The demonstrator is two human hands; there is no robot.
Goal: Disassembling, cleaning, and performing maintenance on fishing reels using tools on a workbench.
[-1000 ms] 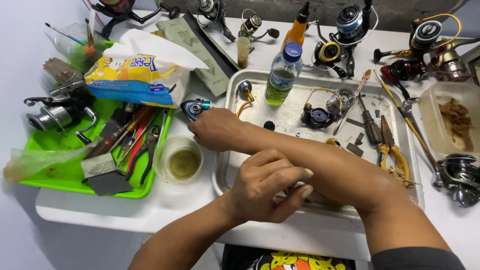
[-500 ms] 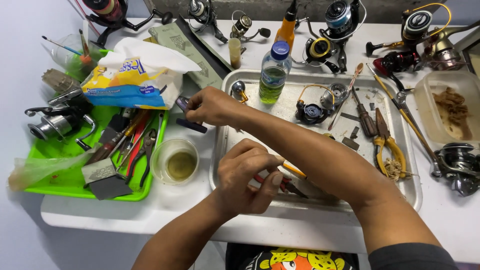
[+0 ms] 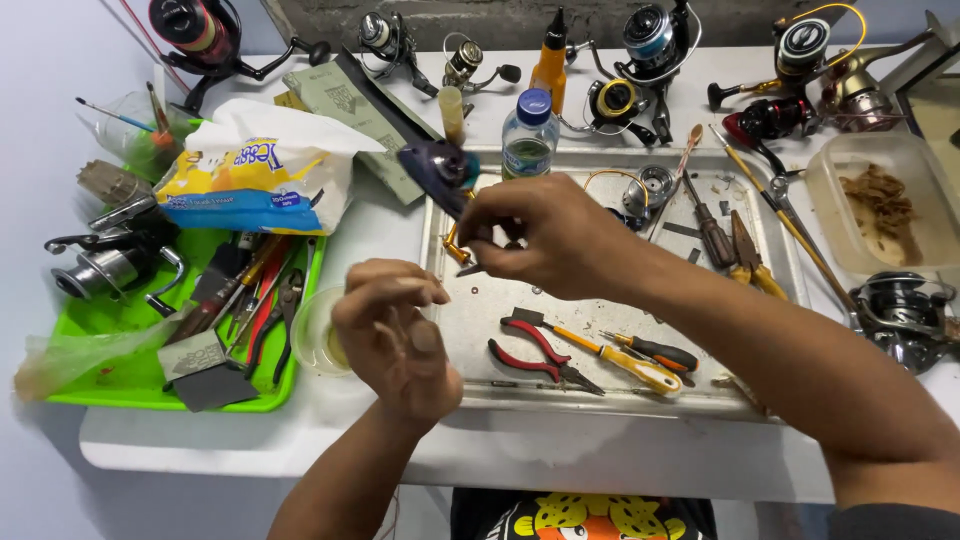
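The dark fishing reel part (image 3: 440,172) is held up over the metal tray (image 3: 560,400), pinched in the fingers of the right hand (image 3: 545,235). Its long axis slants from upper left down toward the hand, the blurred teal end uppermost. This looks like inspection or fitting. The left hand (image 3: 395,335) hovers just beside it, fingers loosely curled, seemingly empty; any next move needs it to steady the part. Pliers (image 3: 535,360) lie below in the tray.

Blurred reel part (image 3: 440,170) in fingers (image 3: 505,235)
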